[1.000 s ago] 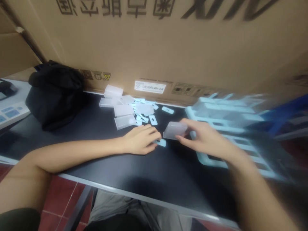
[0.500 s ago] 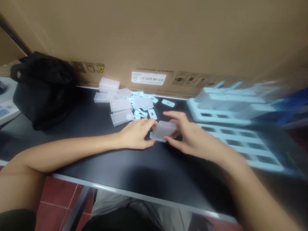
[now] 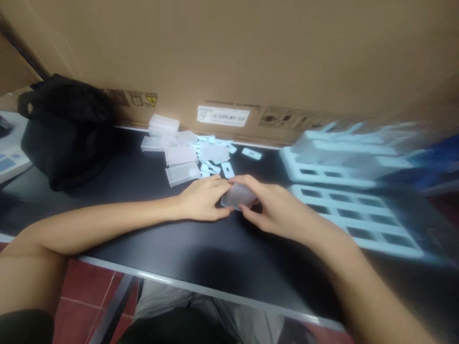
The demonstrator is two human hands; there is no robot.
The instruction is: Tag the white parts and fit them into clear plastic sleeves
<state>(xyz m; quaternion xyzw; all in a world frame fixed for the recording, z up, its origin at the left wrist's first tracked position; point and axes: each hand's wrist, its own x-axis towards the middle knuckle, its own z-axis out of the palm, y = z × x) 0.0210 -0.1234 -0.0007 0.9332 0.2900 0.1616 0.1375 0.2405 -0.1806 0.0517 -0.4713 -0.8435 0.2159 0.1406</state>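
Note:
Between my two hands, just above the black table or resting on it, is a small translucent plastic box (image 3: 238,196). A pale rim shows along its lower left edge, most of it hidden. My left hand (image 3: 207,198) pinches the box's left end with thumb and fingers. From the other side, my right hand (image 3: 267,198) curls round it, thumb at the near edge and fingers over the far edge. Beyond my left hand lie several more translucent boxes (image 3: 181,155). Small light-blue plates (image 3: 227,169) with slots are scattered beside them.
Light-blue trays with rectangular openings (image 3: 362,212) lie at the right; a light-blue rack (image 3: 326,177) with pieces stands behind. At the left sits a black bag (image 3: 68,134). A large cardboard box (image 3: 229,57) walls off the back. The table edge (image 3: 201,285) runs near my body.
My right hand has moved slightly left and closed more tightly round the box, its index finger coming down over the far edge. The box sits lower and is more covered. My left hand stays nearly still.

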